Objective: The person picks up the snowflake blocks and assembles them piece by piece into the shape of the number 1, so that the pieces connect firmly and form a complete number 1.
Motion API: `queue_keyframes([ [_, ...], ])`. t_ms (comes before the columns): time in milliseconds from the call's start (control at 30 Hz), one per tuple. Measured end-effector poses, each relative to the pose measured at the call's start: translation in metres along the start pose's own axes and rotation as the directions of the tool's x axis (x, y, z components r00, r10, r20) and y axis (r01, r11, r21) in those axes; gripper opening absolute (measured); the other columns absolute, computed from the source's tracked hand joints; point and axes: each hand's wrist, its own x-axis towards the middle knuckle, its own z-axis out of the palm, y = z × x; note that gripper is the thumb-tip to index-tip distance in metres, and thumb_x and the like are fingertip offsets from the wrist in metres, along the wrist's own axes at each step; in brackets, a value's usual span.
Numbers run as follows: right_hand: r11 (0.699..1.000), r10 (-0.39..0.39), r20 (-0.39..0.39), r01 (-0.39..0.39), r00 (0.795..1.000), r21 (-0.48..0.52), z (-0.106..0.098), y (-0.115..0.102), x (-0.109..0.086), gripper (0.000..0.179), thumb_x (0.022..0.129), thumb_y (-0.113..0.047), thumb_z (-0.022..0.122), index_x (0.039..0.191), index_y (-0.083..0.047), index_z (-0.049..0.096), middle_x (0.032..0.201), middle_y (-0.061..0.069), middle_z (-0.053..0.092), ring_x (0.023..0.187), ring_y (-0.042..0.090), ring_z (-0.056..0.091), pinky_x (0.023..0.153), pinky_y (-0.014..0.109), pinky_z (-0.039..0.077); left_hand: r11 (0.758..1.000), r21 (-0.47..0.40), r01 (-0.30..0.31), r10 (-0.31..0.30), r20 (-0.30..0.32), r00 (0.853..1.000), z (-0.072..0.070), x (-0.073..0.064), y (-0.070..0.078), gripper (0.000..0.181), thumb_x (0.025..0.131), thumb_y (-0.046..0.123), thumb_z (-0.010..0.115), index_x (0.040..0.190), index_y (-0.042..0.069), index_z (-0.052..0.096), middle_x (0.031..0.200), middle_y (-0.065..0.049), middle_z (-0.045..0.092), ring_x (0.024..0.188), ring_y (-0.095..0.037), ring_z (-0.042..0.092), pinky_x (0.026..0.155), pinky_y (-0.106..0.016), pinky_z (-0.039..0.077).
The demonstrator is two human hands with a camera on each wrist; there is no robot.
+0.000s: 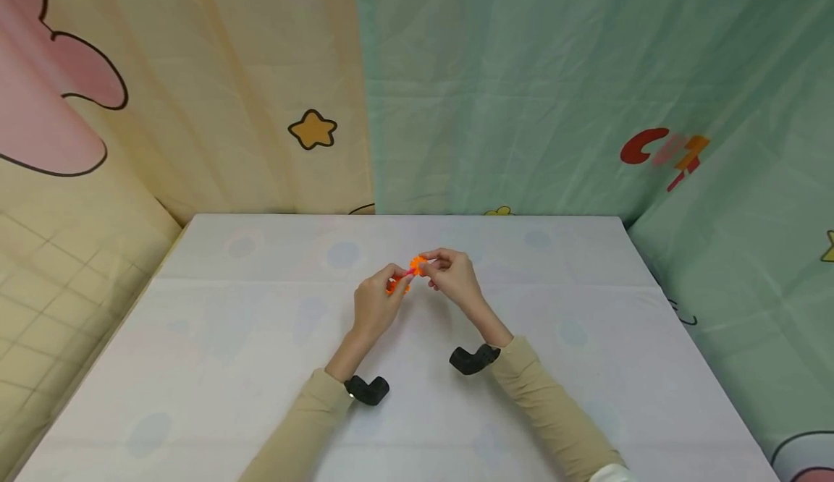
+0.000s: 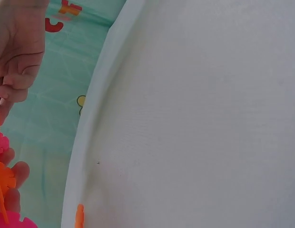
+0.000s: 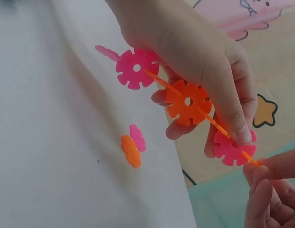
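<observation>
My left hand (image 1: 376,302) holds a chain of notched plastic snowflake discs, pink and orange by turns and slotted together at right angles. The right wrist view shows it well: a pink disc (image 3: 130,69), an orange disc (image 3: 176,109) in the middle, and another pink disc (image 3: 223,151) under the left thumb. Fingertips of my right hand (image 1: 459,279) pinch the orange disc (image 3: 250,159) at the chain's end, seen edge-on and slotted against that pink disc. Part of the chain is hidden by the left palm.
On the white-covered table (image 1: 215,366) lie a loose orange disc (image 3: 131,152) and a pink disc (image 3: 138,137), side by side. Printed curtains (image 1: 521,91) hang behind the table's far edge and along its sides.
</observation>
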Motion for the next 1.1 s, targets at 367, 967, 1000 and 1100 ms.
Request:
queue_keyframes([
  [367, 0.995, 0.056, 0.145, -0.044, 0.988, -0.085, -0.014, 0.001, 0.005, 0.027, 0.093, -0.019, 0.06, 0.116, -0.007, 0.069, 0.1, 0.016, 0.071, 0.077, 0.044, 0.061, 0.056, 0.028, 0.051, 1.0, -0.003, -0.015, 0.016, 0.038, 0.999, -0.003, 0.0, -0.002, 0.02, 0.087, 0.023, 0.071, 0.101, 0.01, 0.067, 0.078, -0.005, 0.072, 0.053, -0.011, 0.05, 0.051, -0.019, 0.039],
  [967, 0.997, 0.067, 0.185, -0.058, 0.981, -0.058, -0.015, 0.01, 0.004, 0.03, 0.095, -0.024, 0.06, 0.116, -0.004, 0.067, 0.097, 0.017, 0.069, 0.075, 0.042, 0.059, 0.054, 0.025, 0.046, 0.994, 0.051, 0.094, -0.097, 0.054, 0.994, -0.011, -0.002, -0.004, 0.026, 0.083, 0.026, 0.075, 0.104, 0.012, 0.069, 0.086, -0.01, 0.073, 0.047, -0.011, 0.041, 0.048, -0.021, 0.035],
  [1000, 0.996, 0.071, 0.188, -0.061, 0.98, -0.061, -0.015, 0.011, 0.004, 0.03, 0.095, -0.023, 0.06, 0.117, -0.003, 0.066, 0.099, 0.019, 0.069, 0.076, 0.044, 0.059, 0.055, 0.026, 0.047, 0.993, 0.051, 0.11, -0.112, 0.054, 0.992, -0.012, -0.003, -0.005, 0.026, 0.084, 0.026, 0.075, 0.105, 0.012, 0.069, 0.086, -0.01, 0.073, 0.047, -0.012, 0.042, 0.048, -0.021, 0.035],
  [1100, 0.996, 0.079, 0.195, -0.067, 0.978, -0.067, -0.013, 0.016, 0.005, 0.032, 0.095, -0.021, 0.059, 0.119, -0.001, 0.065, 0.106, 0.023, 0.068, 0.077, 0.045, 0.059, 0.055, 0.028, 0.047, 0.988, 0.057, 0.146, -0.149, 0.056, 0.987, -0.017, -0.002, -0.007, 0.027, 0.085, 0.028, 0.073, 0.106, 0.012, 0.068, 0.088, -0.01, 0.072, 0.05, -0.013, 0.045, 0.048, -0.022, 0.036],
])
